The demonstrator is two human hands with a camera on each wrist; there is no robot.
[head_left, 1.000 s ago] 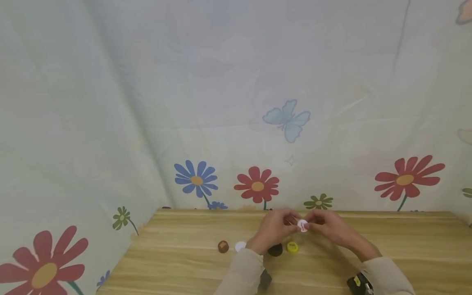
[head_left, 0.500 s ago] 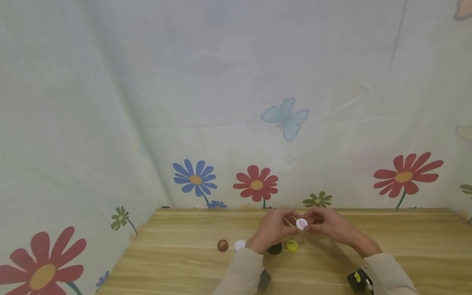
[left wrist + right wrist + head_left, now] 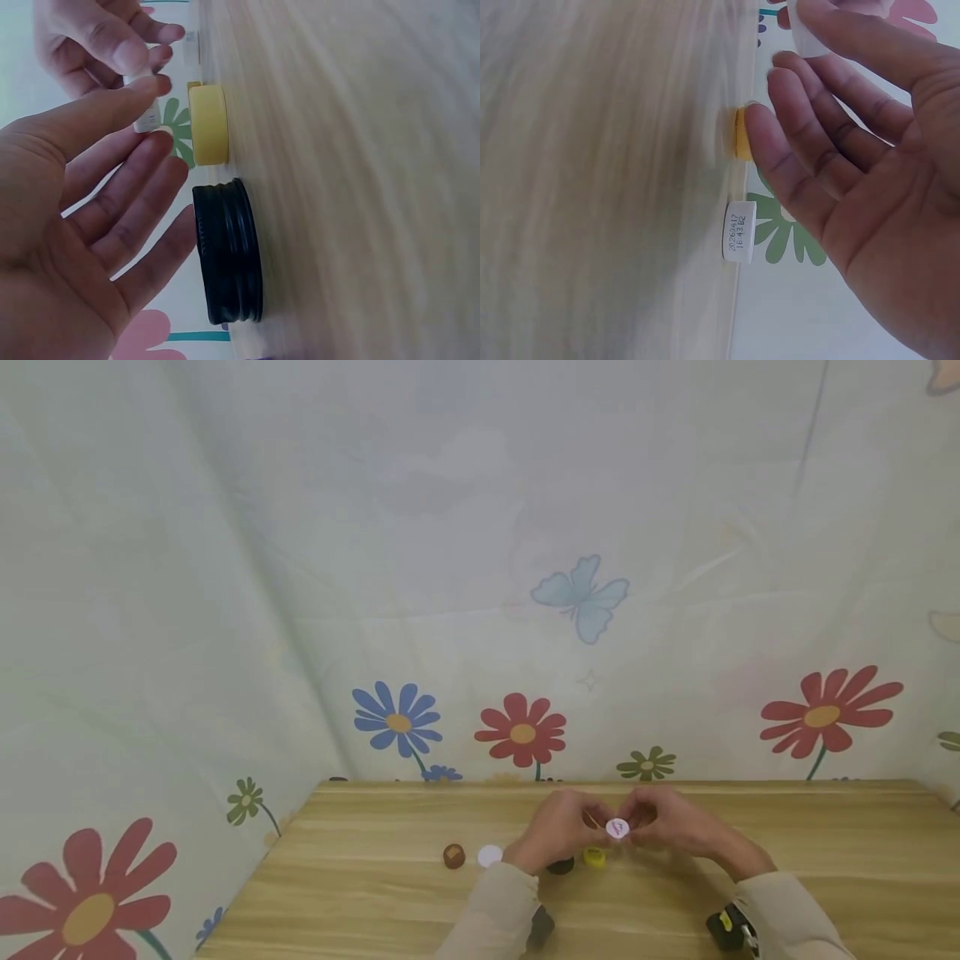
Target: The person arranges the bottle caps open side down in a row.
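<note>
Both hands meet over the far part of the table, holding a small white bottle cap (image 3: 617,828) with reddish print on its face. My left hand (image 3: 558,832) pinches its left side by thumb and fingertips; the lower fingers spread loosely in the left wrist view. My right hand (image 3: 675,824) pinches the other side, its thumb against the cap's edge in the right wrist view. Under the hands a yellow cap (image 3: 210,124) and a ridged black lid (image 3: 229,251) rest on the table. Another white cap (image 3: 739,231), with a printed date, lies beyond the yellow one, hidden in the head view.
To the left on the wooden table (image 3: 360,877) are a brown cap (image 3: 453,857) and a flat white cap (image 3: 490,857). Flower-printed cloth (image 3: 450,568) hangs behind the table and along its left side. Dark camera units (image 3: 727,928) sit at the wrists.
Both hands have dipped slightly with the white cap between them. Its printed face has turned and tilted in the fingertips. The caps on the table stay where they were.
</note>
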